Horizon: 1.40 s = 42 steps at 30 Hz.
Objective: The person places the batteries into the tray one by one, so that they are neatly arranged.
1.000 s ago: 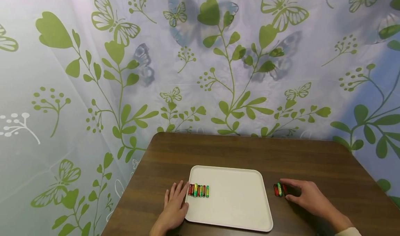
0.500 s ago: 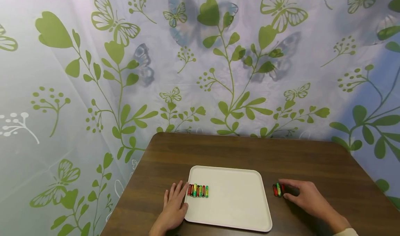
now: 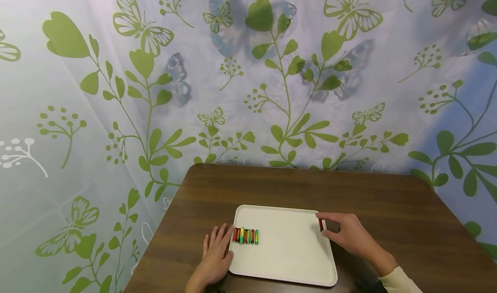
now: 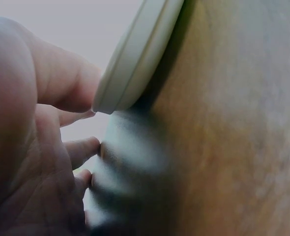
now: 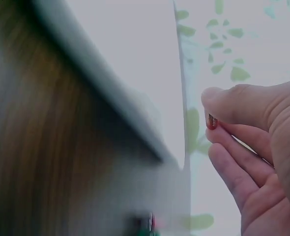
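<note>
A pale rectangular tray (image 3: 287, 252) lies on the brown table, with a row of several red and green batteries (image 3: 248, 236) near its left edge. My left hand (image 3: 212, 258) lies beside that edge with fingers extended; in the left wrist view its thumb touches the tray's rim (image 4: 128, 61). Thumb and fingertips of my right hand (image 3: 351, 234) pinch a small red battery (image 3: 321, 225) above the tray's right edge. Most of that battery (image 5: 212, 121) is hidden by the fingers in the right wrist view.
A blurred red and green object (image 5: 147, 224) is on the table right of the tray, seen low in the right wrist view. Behind the table (image 3: 303, 185) hangs a curtain (image 3: 240, 77) printed with leaves and butterflies.
My right hand has picked up a red battery from the small group on the table and moved left to the tray's edge. The left hand has stayed in place.
</note>
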Tool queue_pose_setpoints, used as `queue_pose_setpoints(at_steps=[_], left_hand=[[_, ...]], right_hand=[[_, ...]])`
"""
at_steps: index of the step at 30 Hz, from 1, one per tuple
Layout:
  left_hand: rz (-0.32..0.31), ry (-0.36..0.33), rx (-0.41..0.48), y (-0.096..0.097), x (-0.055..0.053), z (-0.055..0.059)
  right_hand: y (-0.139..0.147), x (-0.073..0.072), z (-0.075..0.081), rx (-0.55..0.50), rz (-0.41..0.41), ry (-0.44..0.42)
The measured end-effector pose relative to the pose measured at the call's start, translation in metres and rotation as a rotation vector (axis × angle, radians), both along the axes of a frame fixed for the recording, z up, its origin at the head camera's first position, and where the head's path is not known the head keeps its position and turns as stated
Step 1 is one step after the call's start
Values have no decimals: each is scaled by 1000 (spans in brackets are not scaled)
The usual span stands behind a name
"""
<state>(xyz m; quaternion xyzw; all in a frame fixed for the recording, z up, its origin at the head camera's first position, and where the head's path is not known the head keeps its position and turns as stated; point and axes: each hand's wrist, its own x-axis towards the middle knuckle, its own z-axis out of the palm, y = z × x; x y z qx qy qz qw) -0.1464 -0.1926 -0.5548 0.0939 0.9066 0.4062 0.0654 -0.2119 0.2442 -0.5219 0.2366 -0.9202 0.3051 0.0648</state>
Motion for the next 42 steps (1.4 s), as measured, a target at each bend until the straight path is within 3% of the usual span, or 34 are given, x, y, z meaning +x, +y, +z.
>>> queue_pose_setpoints(at_steps=[14,25,34,42], left_hand=[[8,13,0,-1,1,0],[7,71,50,-2,-1,-9],[4,31,25,-2,-1,-5],[15,74,9,-6,-8,-26]], right_hand=[[-64,-7,-14,-80,134,-8],[-110,0,-25,-133,144,-14],[-144,2,-30,-179,132,-52],[-166,2,-36,-155,152,-56]])
